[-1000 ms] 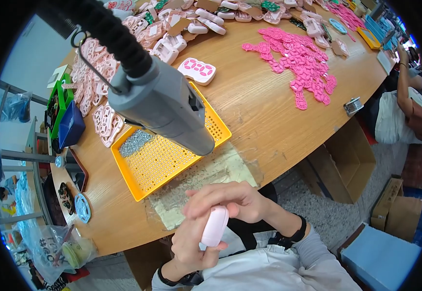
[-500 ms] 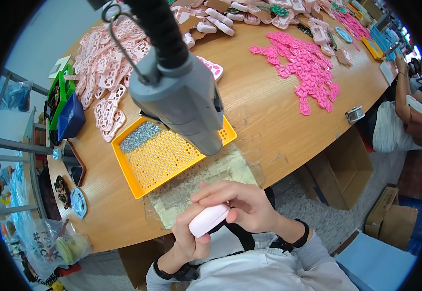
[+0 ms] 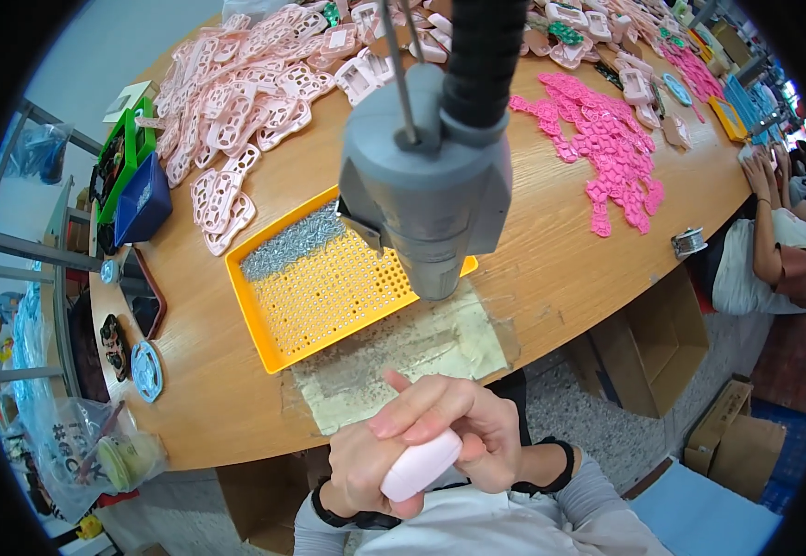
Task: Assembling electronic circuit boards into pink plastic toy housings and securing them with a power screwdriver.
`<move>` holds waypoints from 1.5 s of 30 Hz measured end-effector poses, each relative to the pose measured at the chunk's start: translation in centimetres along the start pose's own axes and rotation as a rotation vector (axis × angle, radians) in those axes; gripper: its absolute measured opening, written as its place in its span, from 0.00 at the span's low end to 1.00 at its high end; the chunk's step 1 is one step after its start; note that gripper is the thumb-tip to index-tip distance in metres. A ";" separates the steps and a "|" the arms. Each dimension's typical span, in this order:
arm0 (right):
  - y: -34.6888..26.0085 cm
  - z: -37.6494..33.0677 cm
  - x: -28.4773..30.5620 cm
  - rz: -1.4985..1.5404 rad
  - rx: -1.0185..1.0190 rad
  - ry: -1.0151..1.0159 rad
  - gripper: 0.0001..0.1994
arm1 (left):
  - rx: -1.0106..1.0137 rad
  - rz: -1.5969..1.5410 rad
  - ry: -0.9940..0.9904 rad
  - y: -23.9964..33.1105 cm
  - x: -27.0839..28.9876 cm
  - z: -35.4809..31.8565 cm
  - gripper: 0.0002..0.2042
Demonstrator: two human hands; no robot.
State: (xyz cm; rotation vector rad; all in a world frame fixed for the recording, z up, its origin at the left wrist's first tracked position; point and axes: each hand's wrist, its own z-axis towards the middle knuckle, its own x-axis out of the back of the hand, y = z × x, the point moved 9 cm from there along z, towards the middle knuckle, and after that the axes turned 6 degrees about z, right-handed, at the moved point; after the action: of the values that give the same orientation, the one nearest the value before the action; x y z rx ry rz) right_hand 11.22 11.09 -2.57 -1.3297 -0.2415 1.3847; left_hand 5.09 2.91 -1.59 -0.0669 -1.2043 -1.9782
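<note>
Close to my body, past the table's front edge, both hands are closed around a small pale pink plastic case with rounded ends [image 3: 421, 465]. My left hand [image 3: 358, 468] grips it from the left and below. The fingers of my right hand [image 3: 463, 422] lie across its upper side, with the thumb at its right end. Parts of the case are hidden under my fingers. Just beyond my hands lies a worn, stained yellowish sheet [image 3: 403, 347]. A yellow perforated tray [image 3: 329, 306] stands behind it, with small silver screws [image 3: 292, 243] heaped in its far left corner.
A grey hanging tool [image 3: 431, 185] blocks the middle of the view above the tray. Pale pink frames [image 3: 236, 83] pile up at the back left, bright pink parts [image 3: 598, 139] at the right. Green [image 3: 125, 162] and blue bins [image 3: 142, 199] stand left. Another person [image 3: 774, 232] sits far right.
My right fingers have moved further over the case, and the case has turned slightly and come lower and to the right. The hanging tool appears further right as the view shifts.
</note>
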 end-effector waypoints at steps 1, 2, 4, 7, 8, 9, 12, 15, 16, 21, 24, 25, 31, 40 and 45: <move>0.0 -0.1 0.1 0.009 -0.006 0.002 0.20 | 0.011 -0.028 0.010 -0.1 -0.2 0.0 0.20; 0.0 -0.2 0.2 0.007 -0.008 0.003 0.20 | 0.022 -0.056 0.019 -0.1 -0.4 0.0 0.20; 0.0 -0.3 0.1 0.005 0.003 -0.014 0.19 | 0.027 -0.069 0.063 -0.1 -0.4 -0.3 0.20; 1.1 -0.4 1.5 -0.036 -0.024 0.153 0.18 | 0.106 -0.001 0.117 -1.5 -0.7 -0.6 0.23; 1.7 -0.1 2.5 -0.072 -0.052 0.212 0.17 | 0.179 0.075 0.126 -2.1 -0.8 -0.2 0.25; 2.2 0.2 3.1 -0.135 -0.125 0.256 0.15 | 0.326 -0.076 0.089 -3.6 -1.2 0.2 0.23; 4.6 0.2 5.4 -0.180 -0.293 0.298 0.13 | 0.597 -0.284 0.138 -6.8 -2.7 0.2 0.18; 4.9 0.2 5.2 -0.269 -0.198 0.208 0.17 | 0.741 -0.565 0.194 -8.4 -3.1 -0.8 0.16; 4.8 0.2 5.1 -0.267 -0.201 0.206 0.17 | 0.744 -0.563 0.196 -8.4 -3.1 -0.9 0.16; 4.5 -0.4 5.0 -0.203 -0.252 0.262 0.11 | 0.754 -0.555 0.195 -8.2 -2.6 -1.3 0.15; 3.8 -0.5 5.0 -0.298 -0.151 0.118 0.07 | 0.732 -0.564 0.140 -7.0 -2.6 -0.4 0.15; 3.8 -0.5 5.4 -0.297 -0.154 0.115 0.07 | 0.734 -0.563 0.144 -7.0 -2.4 -0.4 0.15; 3.3 -0.3 4.4 -0.377 -0.048 -0.092 0.08 | 0.806 -0.692 -0.003 -6.6 -2.9 -0.9 0.14; 4.2 0.4 5.0 -0.071 -0.161 0.123 0.12 | 0.985 -0.941 0.095 -6.7 -3.4 -1.2 0.18; 5.1 0.8 5.0 -0.121 -0.189 0.158 0.16 | 1.107 -1.076 0.153 -7.9 -4.9 -2.7 0.21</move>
State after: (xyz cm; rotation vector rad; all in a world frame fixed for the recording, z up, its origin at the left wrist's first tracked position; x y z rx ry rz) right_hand 9.16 13.75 -8.98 -1.5471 -0.3466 1.1715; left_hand 4.17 5.54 -10.81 1.5116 -2.3206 -1.6758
